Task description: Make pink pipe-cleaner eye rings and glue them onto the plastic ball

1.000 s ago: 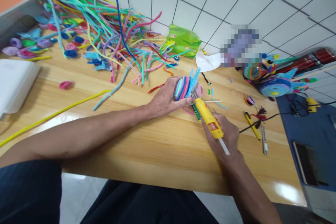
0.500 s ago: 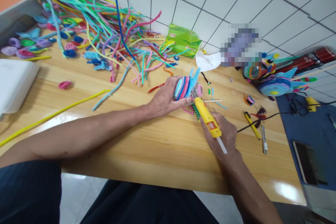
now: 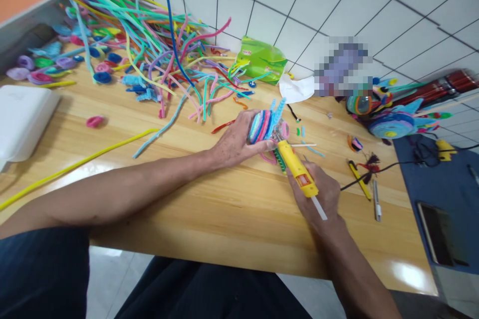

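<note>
My left hand (image 3: 238, 142) is closed around a striped pipe-cleaner craft (image 3: 261, 126) in blue, pink and white, with light blue prongs sticking up from it. In my right hand (image 3: 320, 187) is a yellow hot glue gun (image 3: 298, 168), its white glue stick (image 3: 319, 208) jutting from the back. The gun's nozzle end points at the craft's right side, close to my left thumb; whether it touches cannot be made out. A green ridged piece (image 3: 279, 160) and a pink loop lie under the nozzle, partly hidden.
Loose pipe cleaners (image 3: 149, 35) heap at the back left, beside a green packet (image 3: 261, 60). A white box (image 3: 26, 119) stands left. To the right lie a yellow pen-like stick (image 3: 359, 180), a utility knife (image 3: 376, 202) and the black cord (image 3: 370, 173). A finished-looking blue craft (image 3: 391, 124) sits by a red flask (image 3: 449, 84).
The glue gun and my right hand have shifted very slightly right and down. My left hand keeps its hold on the craft; the whole view has moved a little.
</note>
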A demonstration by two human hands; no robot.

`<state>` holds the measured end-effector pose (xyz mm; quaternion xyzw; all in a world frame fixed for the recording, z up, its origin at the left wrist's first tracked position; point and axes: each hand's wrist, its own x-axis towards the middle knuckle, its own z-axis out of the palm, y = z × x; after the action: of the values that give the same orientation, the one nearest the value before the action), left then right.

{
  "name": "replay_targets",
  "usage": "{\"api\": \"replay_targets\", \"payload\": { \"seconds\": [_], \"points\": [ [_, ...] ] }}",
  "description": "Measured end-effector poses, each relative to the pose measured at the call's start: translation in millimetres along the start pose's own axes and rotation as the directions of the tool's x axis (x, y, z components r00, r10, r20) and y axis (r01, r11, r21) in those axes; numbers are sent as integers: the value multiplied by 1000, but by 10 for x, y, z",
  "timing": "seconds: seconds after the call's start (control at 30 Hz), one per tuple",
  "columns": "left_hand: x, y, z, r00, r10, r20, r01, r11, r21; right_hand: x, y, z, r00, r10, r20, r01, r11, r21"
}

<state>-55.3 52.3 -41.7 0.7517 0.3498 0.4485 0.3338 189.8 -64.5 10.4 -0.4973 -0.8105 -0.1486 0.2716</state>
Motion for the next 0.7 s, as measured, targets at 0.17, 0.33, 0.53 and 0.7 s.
{"api": "replay_targets", "payload": {
  "seconds": [0.17,0.33,0.53,0.7],
  "points": [
    [3,-7,13,1000,-4,-5,4,1000,-1,-10,10,31,999,43,-15,-43,999,25],
    [7,-12,18,1000,-6,-3,6,1000,-1,-30,35,49,1000,24,13,-25,999,28],
    [3,-1,16,1000,-3,-9,3,1000,-7,-28,23,28,997,70,18,-71,997,41],
    [2,1,12,1000,-14,-3,14,1000,-17,-16,19,13,996,79,35,-80,996,33]
  ]
}}
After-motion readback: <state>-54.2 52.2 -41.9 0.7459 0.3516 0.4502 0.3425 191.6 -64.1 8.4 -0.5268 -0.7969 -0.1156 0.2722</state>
